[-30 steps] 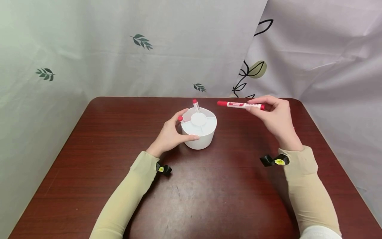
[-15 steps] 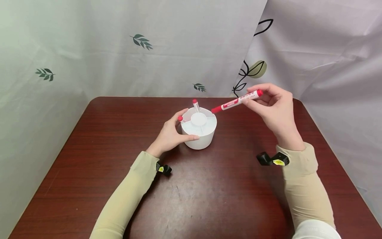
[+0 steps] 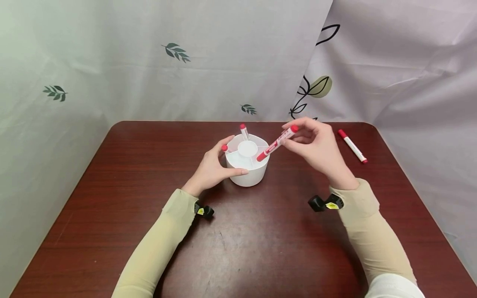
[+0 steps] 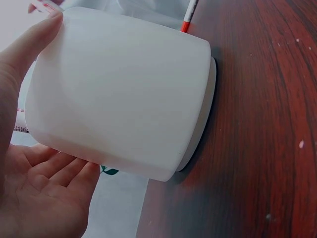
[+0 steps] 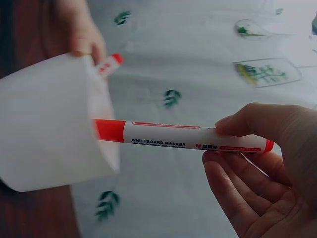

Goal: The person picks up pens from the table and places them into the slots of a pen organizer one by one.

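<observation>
A pale cloth (image 3: 208,87) printed with leaves hangs behind and beside everything I do. Below it spreads the dark red-brown worktop (image 3: 261,244), its wood grain showing. My left sleeve (image 3: 158,242) and right sleeve (image 3: 376,244), both beige, reach in over it from the near edge.

The white holder (image 3: 249,179) stands upright on the worktop, a round cup at its centre with divided compartments about it. My left grip (image 3: 210,169) is closed around its left side, thumb against the near wall by the rim, fingers round the far side. My right grip (image 3: 314,147) is narrowed to a pinch on the held marker (image 3: 275,145), thumb and fingers near its upper end. That marker slants down to the left, red cap lowest, dipping past the rim at the near-right compartment.

The loose marker (image 3: 352,146) lies on the worktop, right of my right grip. The far marker (image 3: 244,132) stands in a back compartment; of the left marker (image 3: 225,148), mostly the red end shows, just beside my left fingers.
</observation>
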{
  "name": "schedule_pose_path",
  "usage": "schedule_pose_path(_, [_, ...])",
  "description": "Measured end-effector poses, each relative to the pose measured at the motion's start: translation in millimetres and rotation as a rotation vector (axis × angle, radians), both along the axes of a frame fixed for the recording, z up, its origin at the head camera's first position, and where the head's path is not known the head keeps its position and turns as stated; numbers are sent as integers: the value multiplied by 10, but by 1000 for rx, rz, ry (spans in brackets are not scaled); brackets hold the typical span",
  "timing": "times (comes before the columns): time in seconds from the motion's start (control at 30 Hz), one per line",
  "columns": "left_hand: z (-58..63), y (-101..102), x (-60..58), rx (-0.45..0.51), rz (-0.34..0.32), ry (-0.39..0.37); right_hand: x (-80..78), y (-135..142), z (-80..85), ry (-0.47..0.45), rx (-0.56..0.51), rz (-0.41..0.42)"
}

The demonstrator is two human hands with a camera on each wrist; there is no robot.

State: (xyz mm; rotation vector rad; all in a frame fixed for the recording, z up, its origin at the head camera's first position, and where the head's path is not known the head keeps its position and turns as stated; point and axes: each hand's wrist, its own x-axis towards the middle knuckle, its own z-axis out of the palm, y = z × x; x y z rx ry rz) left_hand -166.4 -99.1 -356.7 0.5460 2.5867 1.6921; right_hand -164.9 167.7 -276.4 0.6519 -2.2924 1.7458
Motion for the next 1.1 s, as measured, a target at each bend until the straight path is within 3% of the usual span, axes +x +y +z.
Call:
schedule_pose_path(0.43, [-18,-2,-15,-13,4,-12,-129,-198,-322,-113,196,7])
schedule_pose_path(0.7, [-310,-40,-194,-21,25,1,-153,-224,-367,-124,213,-1])
schedule_pose_path(1.1, [-345,-70,-154,-31,61,54,-152,-149,-391,-89,195,-58])
